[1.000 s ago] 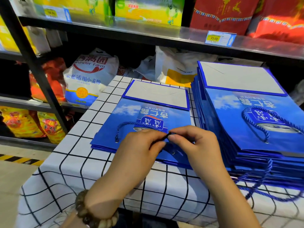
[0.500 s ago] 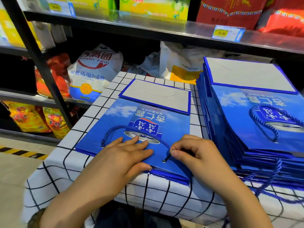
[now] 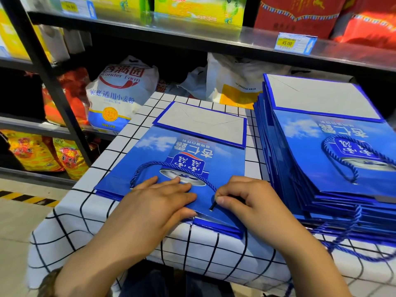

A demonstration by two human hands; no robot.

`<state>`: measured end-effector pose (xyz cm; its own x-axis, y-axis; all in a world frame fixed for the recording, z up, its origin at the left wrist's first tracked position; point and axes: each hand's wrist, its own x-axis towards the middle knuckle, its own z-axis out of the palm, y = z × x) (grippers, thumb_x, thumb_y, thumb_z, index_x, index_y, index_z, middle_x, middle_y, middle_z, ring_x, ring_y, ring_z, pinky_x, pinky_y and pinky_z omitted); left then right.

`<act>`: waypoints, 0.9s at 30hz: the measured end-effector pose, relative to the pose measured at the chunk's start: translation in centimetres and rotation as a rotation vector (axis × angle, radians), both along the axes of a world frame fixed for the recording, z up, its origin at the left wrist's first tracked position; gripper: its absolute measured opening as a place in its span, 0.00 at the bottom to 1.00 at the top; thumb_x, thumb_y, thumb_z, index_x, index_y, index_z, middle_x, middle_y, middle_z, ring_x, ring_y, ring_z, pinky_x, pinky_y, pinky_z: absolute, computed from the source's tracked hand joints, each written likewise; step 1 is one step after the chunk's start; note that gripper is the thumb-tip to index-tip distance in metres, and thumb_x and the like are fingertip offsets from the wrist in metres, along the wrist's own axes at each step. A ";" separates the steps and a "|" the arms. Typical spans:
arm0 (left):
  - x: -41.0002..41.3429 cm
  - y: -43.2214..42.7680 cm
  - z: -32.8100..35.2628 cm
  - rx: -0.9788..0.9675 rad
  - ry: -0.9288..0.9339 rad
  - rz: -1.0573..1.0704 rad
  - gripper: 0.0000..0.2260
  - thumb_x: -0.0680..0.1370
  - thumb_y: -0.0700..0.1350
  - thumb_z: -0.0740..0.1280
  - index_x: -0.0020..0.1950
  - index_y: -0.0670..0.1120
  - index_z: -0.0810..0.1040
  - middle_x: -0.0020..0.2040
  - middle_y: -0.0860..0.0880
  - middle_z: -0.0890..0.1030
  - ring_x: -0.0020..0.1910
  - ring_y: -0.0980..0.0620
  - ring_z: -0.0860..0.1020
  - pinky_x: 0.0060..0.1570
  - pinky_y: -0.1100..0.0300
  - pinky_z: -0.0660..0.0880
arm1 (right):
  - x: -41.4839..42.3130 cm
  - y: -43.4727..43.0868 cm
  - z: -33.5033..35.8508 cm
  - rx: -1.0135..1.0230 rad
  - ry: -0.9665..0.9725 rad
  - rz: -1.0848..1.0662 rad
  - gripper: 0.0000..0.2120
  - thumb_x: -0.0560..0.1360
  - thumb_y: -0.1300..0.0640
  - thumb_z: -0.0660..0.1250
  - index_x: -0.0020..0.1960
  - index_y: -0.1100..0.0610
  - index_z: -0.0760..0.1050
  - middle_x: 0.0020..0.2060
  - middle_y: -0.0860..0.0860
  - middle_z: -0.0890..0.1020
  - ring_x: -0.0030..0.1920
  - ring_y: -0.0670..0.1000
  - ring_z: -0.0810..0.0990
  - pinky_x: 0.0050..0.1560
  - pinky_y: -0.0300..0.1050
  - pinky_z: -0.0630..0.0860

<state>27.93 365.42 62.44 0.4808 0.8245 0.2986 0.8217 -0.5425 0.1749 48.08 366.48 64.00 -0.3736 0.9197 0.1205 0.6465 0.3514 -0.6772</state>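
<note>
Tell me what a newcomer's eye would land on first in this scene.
First, the flat blue paper bag in the middle of the checked tablecloth, with the left hand pressed flat on it and the right hand pinching the end of its blue rope handle at an eyelet near the front edge. Next, the tall stack of matching bags just to its right, and the white flour sack on the shelf behind, left.

We note one flat-folded blue paper bag (image 3: 182, 151) lying printed face up on the checked tablecloth (image 3: 85, 211), grey folded base on the far side, mouth at the near edge. Its blue twisted cord (image 3: 154, 163) arcs over the print; one end meets the eyelet (image 3: 211, 209).
</note>
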 end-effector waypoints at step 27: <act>4.4 -1.8 0.0 0.082 -0.173 0.297 0.16 0.66 0.57 0.57 0.26 0.54 0.80 0.42 0.53 0.83 0.50 0.48 0.80 0.51 0.54 0.62 | -0.3 -1.5 1.3 0.064 -0.332 0.151 0.11 0.78 0.54 0.57 0.57 0.48 0.75 0.44 0.44 0.72 0.47 0.47 0.73 0.49 0.48 0.73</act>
<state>32.38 363.65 62.46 0.1600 0.8906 0.4257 0.9078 -0.3021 0.2908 47.77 365.01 65.26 -0.5333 0.8455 0.0254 0.7646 0.4947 -0.4130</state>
